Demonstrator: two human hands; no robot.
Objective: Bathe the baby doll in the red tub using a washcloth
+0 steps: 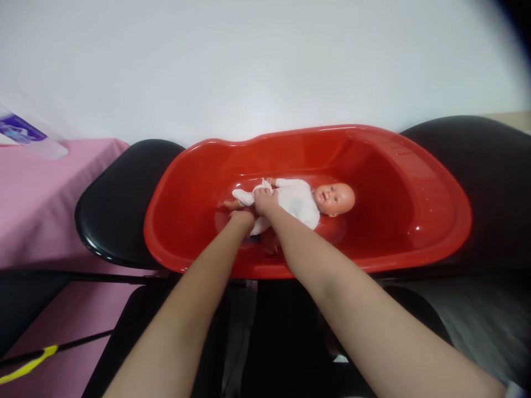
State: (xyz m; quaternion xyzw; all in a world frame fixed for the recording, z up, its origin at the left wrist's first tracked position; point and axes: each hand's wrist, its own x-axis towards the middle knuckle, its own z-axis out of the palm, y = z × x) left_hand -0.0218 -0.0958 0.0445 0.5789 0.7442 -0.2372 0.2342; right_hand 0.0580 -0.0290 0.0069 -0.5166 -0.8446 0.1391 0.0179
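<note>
A baby doll (334,199) in white clothes (296,198) lies on its back in a red baby bath (373,260), its head toward the right. A bare foot (228,204) shows at the left end. My right hand (266,201) is closed on bunched white cloth (244,197) at the doll's lower body and legs. Just nearer to me, my left hand (242,221) is low at the doll's legs; its fingers are mostly hidden, so their grip does not show. One of the doll's hands (271,246) shows beside my right forearm.
The bath rests over black seats (118,204) against a white wall (249,61). At left, a pink-covered table (53,193) bears a clear plastic container with a purple label (22,130). A yellow strip (31,365) hangs at lower left.
</note>
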